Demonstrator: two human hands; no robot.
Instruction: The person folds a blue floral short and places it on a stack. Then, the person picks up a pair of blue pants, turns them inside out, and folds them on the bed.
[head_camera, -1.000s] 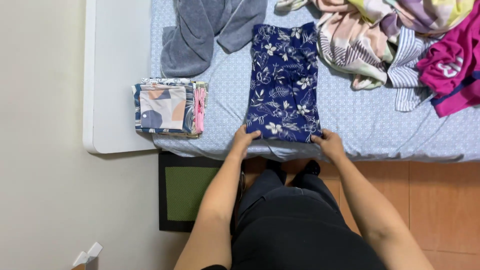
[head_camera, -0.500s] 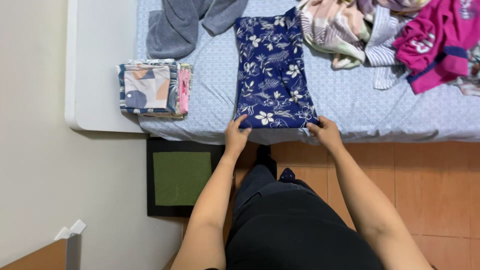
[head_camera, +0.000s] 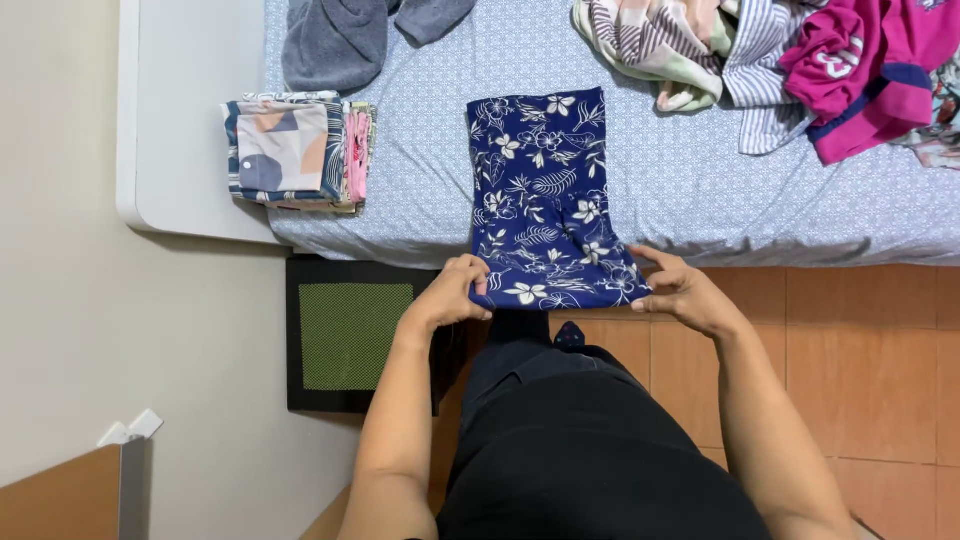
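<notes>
— Right, what is being held at this moment?

— A navy floral garment is laid lengthwise on the bed, already narrowed into a long strip. Its near hem is pinched at both corners: the left hand is closed on the left corner, the right hand on the right, fingers curled over the cloth at the bed's edge.

— Which step is judged to be in hand?

— A fold across the length, it seems. The near end is gripped and slightly lifted, while the far end is left flat on the sheet.

— What would the next move call for?

— Both corners would have to be carried forward level, so that the hem is laid square on the far edge and no slant is made. The cloth is thin, so creases could be dragged in if one side is led ahead.

— What else is seen around it?

— A stack of folded clothes is set to the left, well apart. A grey garment is spread above, and unfolded clothes are heaped to the right.
</notes>
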